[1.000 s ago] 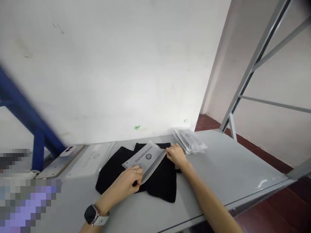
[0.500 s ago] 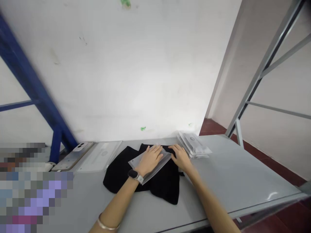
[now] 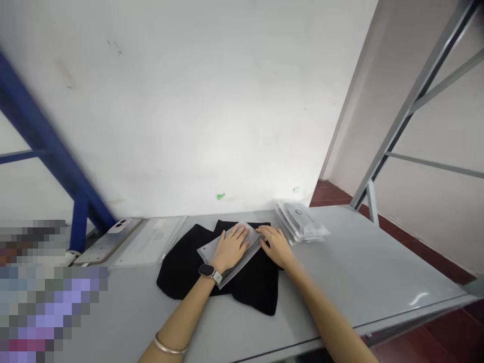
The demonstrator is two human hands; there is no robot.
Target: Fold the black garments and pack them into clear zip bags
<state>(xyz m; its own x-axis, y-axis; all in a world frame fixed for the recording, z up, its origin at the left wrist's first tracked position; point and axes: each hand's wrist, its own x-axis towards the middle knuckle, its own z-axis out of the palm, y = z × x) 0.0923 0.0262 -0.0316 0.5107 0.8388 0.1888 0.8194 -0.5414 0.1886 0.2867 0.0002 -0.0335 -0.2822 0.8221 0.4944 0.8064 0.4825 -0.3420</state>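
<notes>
Left palm flat on frosted bag, right fingers at its right corner

Frosted bag [image 3: 210, 251] lies askew on top of the black cloth [image 3: 255, 290], which is spread on the grey bench [image 3: 363, 262]. Cloth sits mid-bench: top side just inside the far edge, lower right corner well short of the near edge. Small dark dot near the bag's left corner.

Left hand [image 3: 229, 249]: palm down on the bag, fingers spread and fairly straight, pointing at the far edge. Pressing or resting, can't tell. Covers most of the bag's middle. Ring [image 3: 235, 236] on one finger, smartwatch [image 3: 206, 270] at the wrist, bangle [image 3: 170, 349] further up the forearm.

Right hand [image 3: 275, 246]: back of hand up, fingers bent, tips at the bag's right corner. Can't tell whether it's pinching film or only touching.

Around it:
- Bag stack [image 3: 302, 222]: at the far edge, right of the cloth, near the right hand. Fanned out, round dark mark on the top one.
- Flat clear bags [image 3: 145, 244]: left of the cloth, running back to the far edge.
- Phone [image 3: 104, 247]: back up, left of those bags, toward the far left corner, near the blue frame [image 3: 56, 156].
- White wall [image 3: 227, 111] rises along the far edge; grey metal frame [image 3: 397, 126] at the far right corner.
</notes>
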